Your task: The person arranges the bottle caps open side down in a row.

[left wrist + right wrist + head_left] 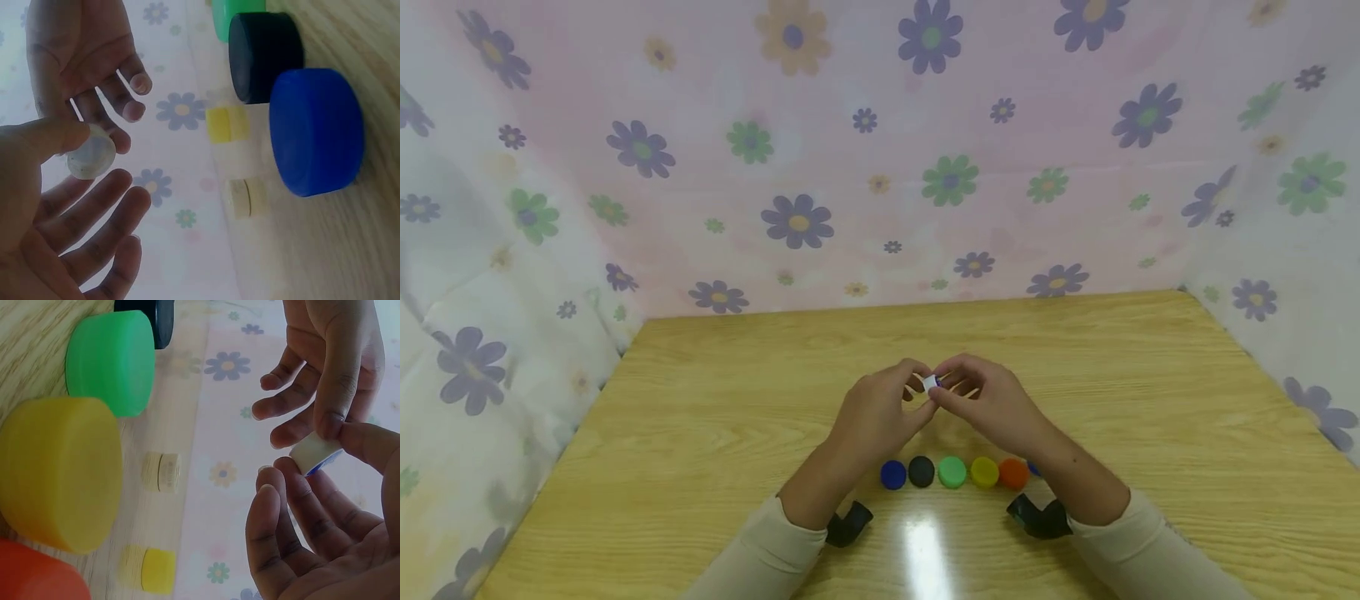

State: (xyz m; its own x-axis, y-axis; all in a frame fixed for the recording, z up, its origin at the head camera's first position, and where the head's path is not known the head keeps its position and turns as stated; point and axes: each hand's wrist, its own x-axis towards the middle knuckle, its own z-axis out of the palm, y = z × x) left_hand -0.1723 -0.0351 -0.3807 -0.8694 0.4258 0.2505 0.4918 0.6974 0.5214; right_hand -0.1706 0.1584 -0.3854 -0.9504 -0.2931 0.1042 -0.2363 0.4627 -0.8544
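Above the table, both hands meet at a small round white cap (931, 383) with a bit of blue on one side. My left hand (876, 412) pinches one edge of it between thumb and fingertip. From the other side, my right hand (992, 404) pinches it with thumb and index finger. In the left wrist view the cap (92, 153) turns its pale round face to the camera. Its blue part shows low on the cap (315, 455) in the right wrist view. The remaining fingers of both hands are loosely bent around it.
Nearer the body runs a row of caps: blue (892, 475), black (921, 472), green (952, 472), yellow (984, 472), orange (1013, 474), and another blue one partly behind the right forearm. A small yellow cap (159, 570) and a small whitish cap (169, 472) stand farther back.
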